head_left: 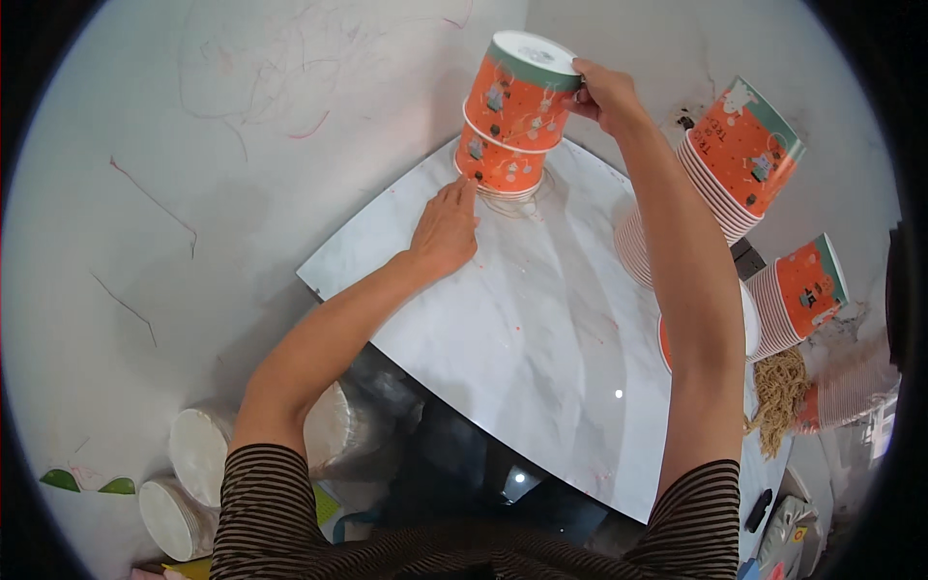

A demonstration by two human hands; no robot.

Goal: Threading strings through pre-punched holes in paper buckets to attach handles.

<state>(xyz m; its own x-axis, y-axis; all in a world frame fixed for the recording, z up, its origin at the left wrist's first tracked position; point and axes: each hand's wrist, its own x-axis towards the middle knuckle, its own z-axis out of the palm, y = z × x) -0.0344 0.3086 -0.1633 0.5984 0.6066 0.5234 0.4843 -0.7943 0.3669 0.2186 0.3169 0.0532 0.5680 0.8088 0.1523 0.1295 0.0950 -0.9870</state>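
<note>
While right hand (607, 95) grips cups (517, 108) high, left hand (448, 228) rests low.

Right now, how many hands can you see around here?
2: the left hand, its fingers at the lower end of the upturned orange cup stack; and the right hand, gripping that stack near its top. No others show.

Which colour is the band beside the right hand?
Green band on the upper orange cup; head view.

Orange paper-cup stack (512, 118) | upside down, rims below | white base uppermost (green band beneath) | at marbled tabletop's (551, 319) far corner
</note>
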